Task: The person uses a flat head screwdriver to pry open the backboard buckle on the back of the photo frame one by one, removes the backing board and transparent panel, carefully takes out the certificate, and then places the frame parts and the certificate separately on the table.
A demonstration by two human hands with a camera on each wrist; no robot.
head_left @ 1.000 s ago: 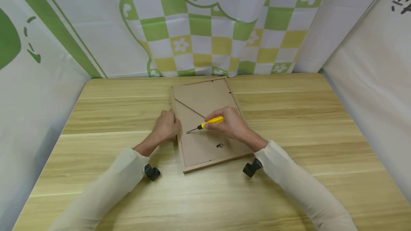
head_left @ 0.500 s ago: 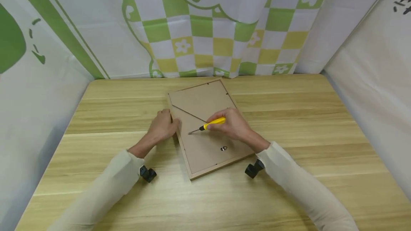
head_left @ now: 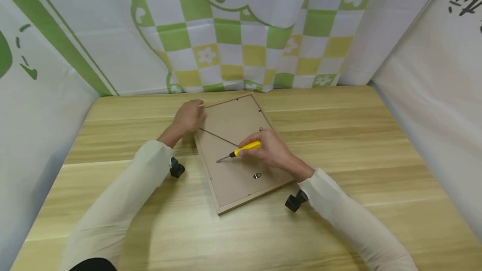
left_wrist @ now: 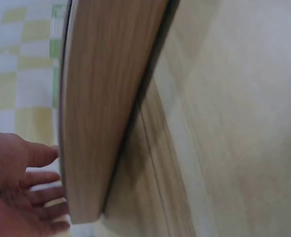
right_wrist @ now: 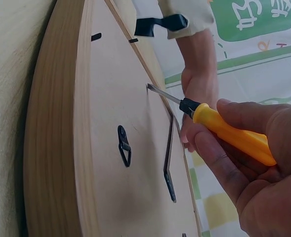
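Note:
A picture frame [head_left: 229,116] lies back side up on the table, turned at a slant, its brown backing board showing. My right hand [head_left: 269,149] grips a screwdriver [head_left: 249,145] with a yellow handle; in the right wrist view its metal shaft [right_wrist: 164,94] points at the backing, tip close over it. My left hand [head_left: 188,115] is at the frame's far left corner. Seen from the left wrist, its fingers [left_wrist: 41,195] are extended along the wooden edge [left_wrist: 105,98]. A metal hanging ring [right_wrist: 125,145] is fixed to the backing, near a dark thin strip [right_wrist: 169,163].
The wooden table [head_left: 339,137] spreads around the frame on all sides. Behind it hangs a checked green and yellow curtain [head_left: 233,53], with white cloth walls [head_left: 421,95] at both sides. Black wrist cameras [head_left: 295,200] hang beneath the sleeves.
My left hand has moved from the middle of the frame's left edge to its far corner. The frame has turned slightly counterclockwise. The right hand keeps its hold on the screwdriver.

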